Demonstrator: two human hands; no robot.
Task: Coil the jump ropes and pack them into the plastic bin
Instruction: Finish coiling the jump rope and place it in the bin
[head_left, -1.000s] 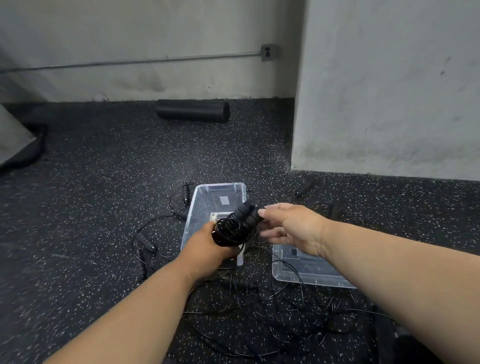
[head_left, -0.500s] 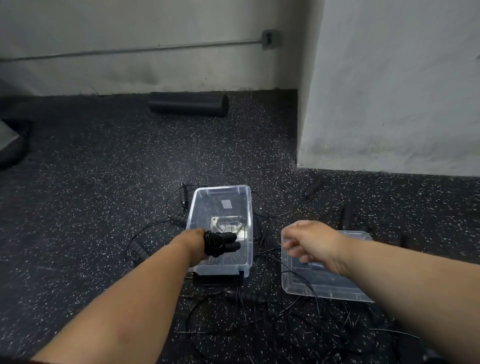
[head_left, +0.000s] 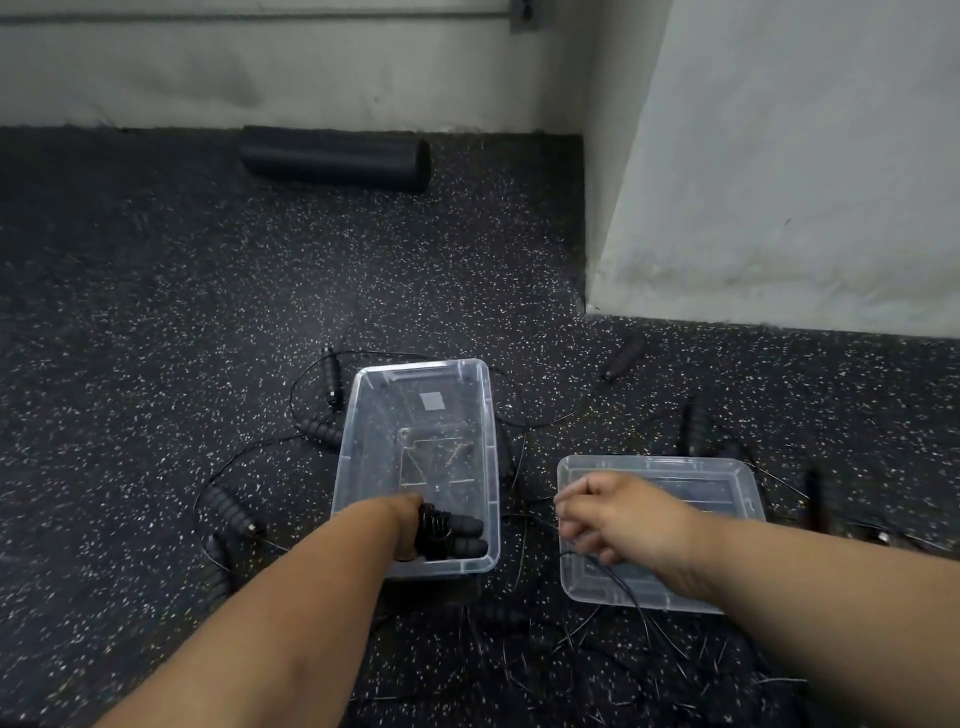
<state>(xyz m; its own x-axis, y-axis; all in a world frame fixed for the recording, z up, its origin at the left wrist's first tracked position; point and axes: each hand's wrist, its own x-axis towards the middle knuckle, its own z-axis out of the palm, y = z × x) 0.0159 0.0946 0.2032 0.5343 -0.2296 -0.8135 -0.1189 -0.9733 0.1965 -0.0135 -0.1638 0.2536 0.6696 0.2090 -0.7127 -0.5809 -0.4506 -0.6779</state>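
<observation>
A clear plastic bin (head_left: 344, 467) stands open on the speckled black floor. My left hand (head_left: 402, 512) reaches into its near end and grips a coiled black jump rope (head_left: 448, 531), whose two handles lie against the bin's bottom. The fingers are hidden behind the coil. My right hand (head_left: 618, 519) hovers over the bin's clear lid (head_left: 727, 475), fingers loosely curled and holding nothing. A thin black cord (head_left: 631, 597) runs under that hand. Loose jump ropes (head_left: 519, 649) lie tangled in front of the bin, with a handle (head_left: 228, 506) to its left.
More rope handles lie around the bin, one at its far left (head_left: 330, 376) and others to the right (head_left: 623, 356) (head_left: 693, 423). A black foam roller (head_left: 337, 158) rests by the back wall. A white wall corner (head_left: 779, 208) juts out at the right.
My left hand lowered the coiled rope from above the bin down into its near end. My right hand let go of the coil and swung right, over the lid.
</observation>
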